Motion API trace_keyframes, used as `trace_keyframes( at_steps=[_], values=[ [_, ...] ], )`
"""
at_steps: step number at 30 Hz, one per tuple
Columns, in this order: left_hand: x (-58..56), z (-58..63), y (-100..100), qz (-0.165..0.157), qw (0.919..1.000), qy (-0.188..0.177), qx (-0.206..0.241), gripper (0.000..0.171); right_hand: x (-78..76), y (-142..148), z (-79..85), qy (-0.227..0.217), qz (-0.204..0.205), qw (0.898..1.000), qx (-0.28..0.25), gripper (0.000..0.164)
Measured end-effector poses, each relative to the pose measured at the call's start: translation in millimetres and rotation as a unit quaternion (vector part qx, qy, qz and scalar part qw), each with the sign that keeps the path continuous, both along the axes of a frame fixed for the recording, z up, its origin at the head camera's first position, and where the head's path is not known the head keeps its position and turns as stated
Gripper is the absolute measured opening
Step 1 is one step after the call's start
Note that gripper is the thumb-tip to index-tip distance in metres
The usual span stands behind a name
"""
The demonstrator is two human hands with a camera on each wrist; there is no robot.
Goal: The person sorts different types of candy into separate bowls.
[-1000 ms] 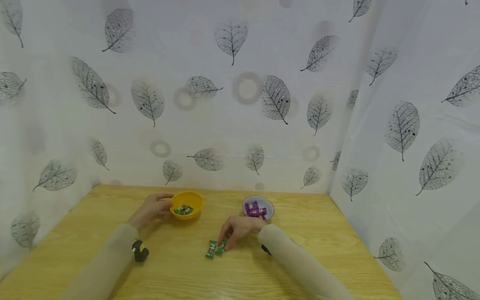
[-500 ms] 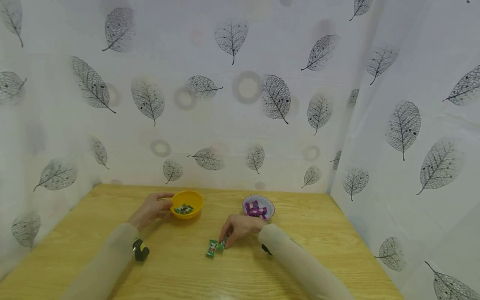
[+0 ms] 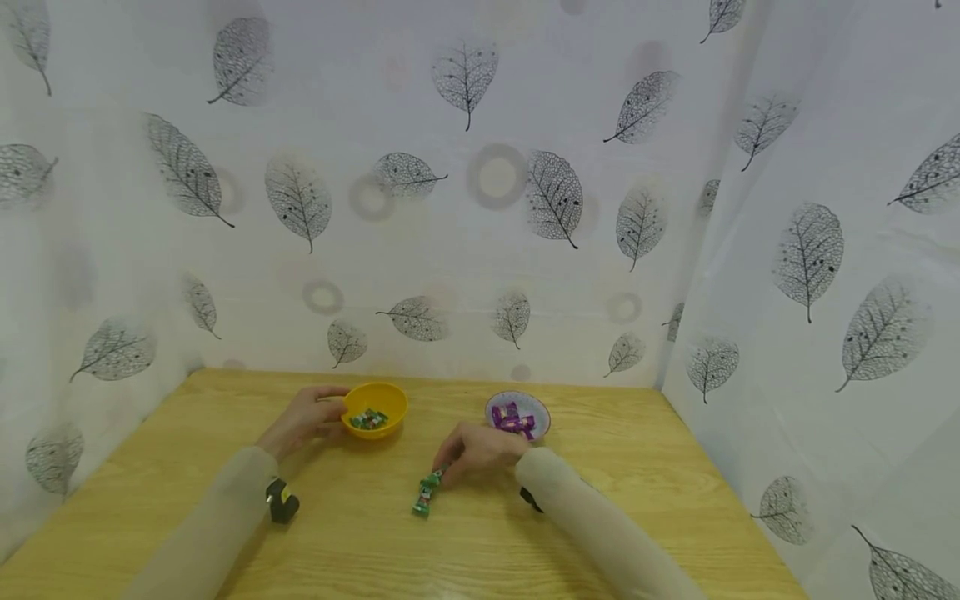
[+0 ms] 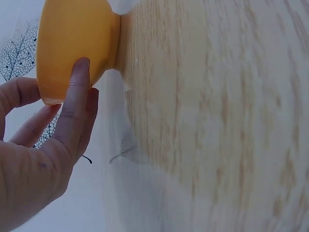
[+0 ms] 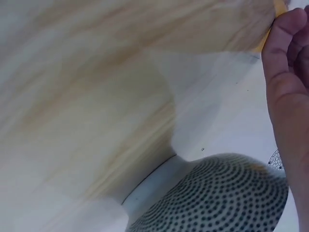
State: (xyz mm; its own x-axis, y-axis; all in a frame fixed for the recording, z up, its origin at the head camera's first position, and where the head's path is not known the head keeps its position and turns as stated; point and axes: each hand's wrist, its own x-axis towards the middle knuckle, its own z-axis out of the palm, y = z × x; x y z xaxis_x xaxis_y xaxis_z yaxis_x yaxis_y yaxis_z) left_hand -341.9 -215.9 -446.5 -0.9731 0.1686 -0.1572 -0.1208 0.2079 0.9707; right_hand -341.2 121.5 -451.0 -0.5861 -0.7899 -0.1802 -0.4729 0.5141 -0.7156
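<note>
A yellow bowl (image 3: 396, 405) with several green-wrapped candies (image 3: 369, 419) inside stands on the table at the back. My left hand (image 3: 303, 419) holds it at its left side; in the left wrist view the fingers lie along the outer wall of the bowl (image 4: 72, 38) and another digit meets the rim. In front of the bowls my right hand (image 3: 480, 448) pinches a green-wrapped candy (image 3: 432, 477) between thumb and fingers. Just below it, overlapped in the head view, lies another green candy (image 3: 422, 502). The right wrist view shows the right hand (image 5: 289, 82), but its candy is hidden there.
Behind the right hand is a patterned bowl (image 3: 538, 410) holding several purple-wrapped candies (image 3: 513, 419); its dotted outside (image 5: 217, 193) fills the lower right wrist view. A leaf-print curtain (image 3: 480, 250) hangs behind the wooden table (image 3: 360, 542) and along its sides.
My right hand has shifted slightly left and away from me, and the pinched candy now overlaps the top of the one lying on the table. The left hand stays on the yellow bowl.
</note>
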Motion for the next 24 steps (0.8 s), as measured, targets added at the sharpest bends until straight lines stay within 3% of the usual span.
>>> trace_keyframes(
  at_steps=[6,13,24],
  values=[
    [-0.5,-1.9,0.0,0.009,0.9999,-0.003,0.003,0.055,-0.5,-10.9,3.1,-0.011,-0.061,0.997,-0.036,0.018],
    [0.3,-1.6,0.2,0.008,1.0,0.003,0.0,0.055,-9.4,-22.8,4.0,0.013,-0.062,0.996,-0.059,0.021],
    [3.2,-0.3,1.3,0.002,1.0,0.006,0.001,0.056,-11.8,-33.8,8.5,-0.037,-0.088,0.991,-0.094,0.021]
  ],
)
